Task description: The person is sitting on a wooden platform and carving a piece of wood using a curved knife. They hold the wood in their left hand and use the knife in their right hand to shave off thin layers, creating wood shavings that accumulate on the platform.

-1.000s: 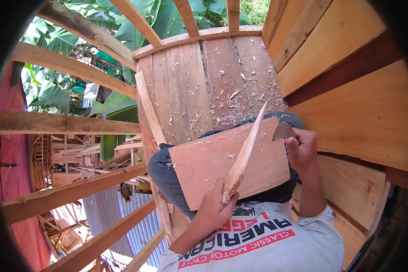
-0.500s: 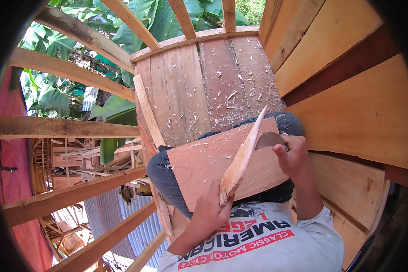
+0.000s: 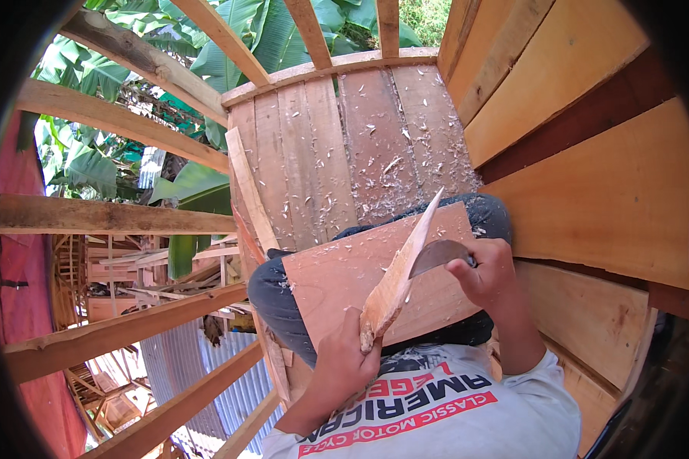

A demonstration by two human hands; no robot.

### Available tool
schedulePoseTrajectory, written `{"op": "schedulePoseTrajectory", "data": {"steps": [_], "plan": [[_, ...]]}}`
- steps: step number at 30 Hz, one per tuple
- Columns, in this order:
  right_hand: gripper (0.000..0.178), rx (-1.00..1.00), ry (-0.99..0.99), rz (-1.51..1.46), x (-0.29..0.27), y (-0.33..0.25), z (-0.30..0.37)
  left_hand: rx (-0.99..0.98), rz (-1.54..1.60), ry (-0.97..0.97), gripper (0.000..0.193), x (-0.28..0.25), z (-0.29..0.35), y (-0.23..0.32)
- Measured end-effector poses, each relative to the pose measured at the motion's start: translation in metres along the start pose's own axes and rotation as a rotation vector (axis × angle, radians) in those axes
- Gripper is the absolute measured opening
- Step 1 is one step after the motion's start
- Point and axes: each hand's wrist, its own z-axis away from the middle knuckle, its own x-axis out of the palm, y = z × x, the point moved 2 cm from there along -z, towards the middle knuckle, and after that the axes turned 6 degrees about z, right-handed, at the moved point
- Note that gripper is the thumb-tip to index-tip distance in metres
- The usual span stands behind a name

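Observation:
My left hand [image 3: 348, 353] is closed round the lower end of a pointed, pale carved piece of wood [image 3: 398, 279], which slants up and away to the right. In my right hand [image 3: 488, 269] is a knife with a broad curved dark blade [image 3: 439, 255]; its handle is mostly hidden by my fingers. The blade's tip end meets the right edge of the carved wood near its middle. Under both lies a flat reddish board [image 3: 325, 287] across my lap, with a few shavings on it.
Wood shavings [image 3: 390, 164] lie scattered over the plank floor [image 3: 298, 153] ahead. A plank wall [image 3: 589, 199] stands close on my right. Spaced wooden rails [image 3: 115, 222] run along the left, with corrugated metal sheets [image 3: 233, 375] and banana leaves [image 3: 230, 53] beyond.
The knife has moved left and slightly down, its blade now at the wood's edge. My left hand and the carved wood have shifted a little left and down.

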Motion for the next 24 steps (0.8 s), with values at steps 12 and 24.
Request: {"op": "schedulePoseTrajectory", "data": {"steps": [12, 24], "plan": [[0.062, 0.034, -0.024, 0.056, 0.01, 0.008, -0.002, 0.02, 0.004, -0.056, 0.022, -0.008, -0.01, -0.006], [0.06, -0.069, -0.031, 0.108, 0.021, -0.011, -0.003, 0.025, -0.021, -0.035, 0.03, -0.007, -0.005, -0.018]]}}
